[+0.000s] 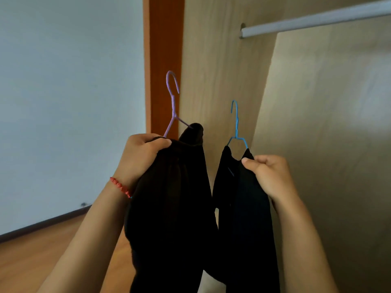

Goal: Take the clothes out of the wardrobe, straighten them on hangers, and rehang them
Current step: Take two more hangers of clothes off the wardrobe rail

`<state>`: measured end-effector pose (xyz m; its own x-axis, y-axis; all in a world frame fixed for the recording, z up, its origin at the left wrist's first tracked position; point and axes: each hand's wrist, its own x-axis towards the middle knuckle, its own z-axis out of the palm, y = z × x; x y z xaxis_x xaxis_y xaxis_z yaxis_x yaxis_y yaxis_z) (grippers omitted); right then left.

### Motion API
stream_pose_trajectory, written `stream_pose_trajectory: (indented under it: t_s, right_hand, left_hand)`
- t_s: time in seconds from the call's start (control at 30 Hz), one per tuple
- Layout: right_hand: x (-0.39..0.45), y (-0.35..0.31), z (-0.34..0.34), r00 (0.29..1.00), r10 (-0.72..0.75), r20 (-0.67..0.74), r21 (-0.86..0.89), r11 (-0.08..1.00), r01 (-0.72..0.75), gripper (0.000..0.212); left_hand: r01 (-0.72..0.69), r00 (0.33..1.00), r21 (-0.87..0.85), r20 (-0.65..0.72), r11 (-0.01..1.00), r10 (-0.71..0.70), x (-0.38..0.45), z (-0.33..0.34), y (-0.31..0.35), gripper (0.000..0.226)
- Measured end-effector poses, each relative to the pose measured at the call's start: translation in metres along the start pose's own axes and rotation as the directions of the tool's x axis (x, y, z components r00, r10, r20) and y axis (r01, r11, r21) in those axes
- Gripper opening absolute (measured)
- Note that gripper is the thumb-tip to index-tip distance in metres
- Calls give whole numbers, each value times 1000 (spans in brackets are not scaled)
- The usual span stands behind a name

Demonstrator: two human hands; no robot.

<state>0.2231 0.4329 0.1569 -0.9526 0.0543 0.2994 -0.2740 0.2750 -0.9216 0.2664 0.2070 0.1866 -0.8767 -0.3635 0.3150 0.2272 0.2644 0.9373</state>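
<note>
Two dark garments are out of the wardrobe. Her left hand grips the black one on the purple hanger; the right hand pinches the other on the blue hanger. I'd square each shoulder before reaching for the rail.

left hanger: purple wire, hook and shoulders alike.
right hanger: bright blue wire.
left garment: plain black, faint vertical ribbing showing, no print.
right garment: black too, leaning towards very dark navy, with a thin blue line near the collar.
bracelet: red beads on the wrist.
wardrobe panel: pale beige wood grain.
wardrobe edge: orange-brown strip.
rail: white-grey.
wall: pale bluish white.
skirting: dark.
floor: warm orange-brown wood.
</note>
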Motion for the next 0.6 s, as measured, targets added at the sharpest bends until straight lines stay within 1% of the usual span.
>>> stream_pose_trajectory:
  t_s: [0.07, 0.1, 0.17, 0.23, 0.3, 0.6]
  right_hand:
    - [-5, -10, 13, 997, -24, 76, -1, 1000, 25, 53]
    - [-7, -14, 19, 992, -33, 118, 6, 999, 32, 51]
    - [-9, -21, 29, 980, -44, 192, 17, 999, 42, 41]
    - [-10, -28, 37, 971, -42, 236, 32, 999, 36, 30]
    - [-11, -35, 45, 968, -36, 247, 52, 998, 24, 25]
    - [-12, -41, 59, 983, 56, 174, 86, 994, -72, 16]
  left_hand:
    - [32, 999, 35, -42, 999, -30, -7, -23, -7, 17]
    - [44, 998, 48, -51, 998, -42, -10, -35, -10, 17]
    - [66, 996, 70, -63, 995, -61, -16, -58, -14, 17]
    - [91, 993, 55, -73, 994, -87, -18, -81, -16, 16]
    - [118, 990, 36, -84, 992, -115, -19, -101, -18, 16]
    - [213, 974, 70, -95, 975, -206, -24, -158, -34, 18]
